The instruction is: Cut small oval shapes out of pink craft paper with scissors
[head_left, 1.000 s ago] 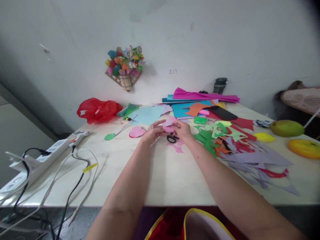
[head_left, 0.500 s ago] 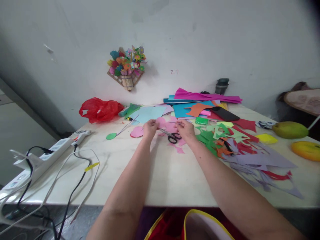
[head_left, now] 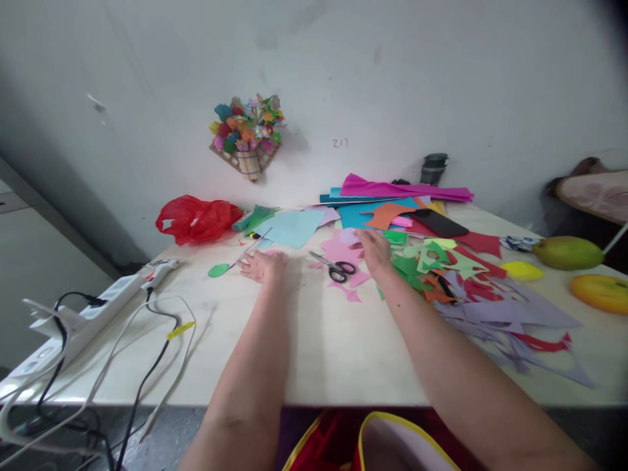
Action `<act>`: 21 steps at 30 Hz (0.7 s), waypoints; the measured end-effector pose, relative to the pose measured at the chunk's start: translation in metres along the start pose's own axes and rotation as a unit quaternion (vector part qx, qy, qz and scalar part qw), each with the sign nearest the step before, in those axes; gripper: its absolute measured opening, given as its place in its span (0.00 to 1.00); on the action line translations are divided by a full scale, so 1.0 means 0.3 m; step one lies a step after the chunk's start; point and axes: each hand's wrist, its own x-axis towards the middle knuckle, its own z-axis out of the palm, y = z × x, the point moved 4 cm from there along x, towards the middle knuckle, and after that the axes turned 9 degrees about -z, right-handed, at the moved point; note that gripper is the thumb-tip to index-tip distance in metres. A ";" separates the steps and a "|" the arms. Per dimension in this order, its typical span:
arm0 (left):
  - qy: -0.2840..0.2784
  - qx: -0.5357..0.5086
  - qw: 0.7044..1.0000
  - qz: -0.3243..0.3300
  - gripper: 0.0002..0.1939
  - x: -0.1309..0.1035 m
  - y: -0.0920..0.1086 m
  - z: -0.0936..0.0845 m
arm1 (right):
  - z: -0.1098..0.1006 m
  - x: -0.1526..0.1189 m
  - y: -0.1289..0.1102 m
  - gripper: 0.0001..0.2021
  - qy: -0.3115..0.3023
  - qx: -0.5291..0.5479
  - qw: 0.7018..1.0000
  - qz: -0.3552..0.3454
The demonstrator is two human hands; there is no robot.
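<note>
My left hand (head_left: 261, 266) is low over the table with its fingers spread, beside the thin stem (head_left: 252, 246) of a green paper circle (head_left: 218, 270). It covers most of some pink paper pieces (head_left: 278, 254). Between thumb and fingers, my right hand (head_left: 373, 250) pinches a pale pink paper piece (head_left: 348, 236). Below that piece lies pink scrap paper (head_left: 333, 250). Black-handled scissors (head_left: 329, 264) rest on the table between my hands, blades pointing up and left.
Coloured paper scraps (head_left: 490, 307) cover the right side, near two mangoes (head_left: 569, 252). Paper sheets (head_left: 294, 226), a dark phone (head_left: 439, 223) and a red plastic bag (head_left: 199, 219) lie toward the wall. A power strip (head_left: 93, 320) with cables runs along the left edge.
My left hand has left the pink paper, moved left and opened out. The right hand has shifted slightly right, now with the pale pink piece at its fingertips.
</note>
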 end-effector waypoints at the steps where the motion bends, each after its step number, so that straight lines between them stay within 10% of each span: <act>1: 0.013 -0.006 1.000 0.013 0.23 -0.002 0.005 0.001 | -0.003 0.003 0.003 0.15 0.010 -0.009 1.000 0.006; 6: -0.010 -0.076 0.982 0.172 0.17 -0.081 0.090 0.031 | 0.000 0.015 0.030 0.13 0.017 -0.023 0.999 0.032; 14: -0.426 -0.251 0.854 0.161 0.19 -0.281 0.139 0.203 | 0.040 0.003 0.026 0.22 -0.075 -0.020 0.997 -0.009; 21: -0.438 -0.320 0.829 0.137 0.16 -0.289 0.117 0.218 | 0.060 -0.015 0.016 0.17 -0.133 -0.042 0.990 0.036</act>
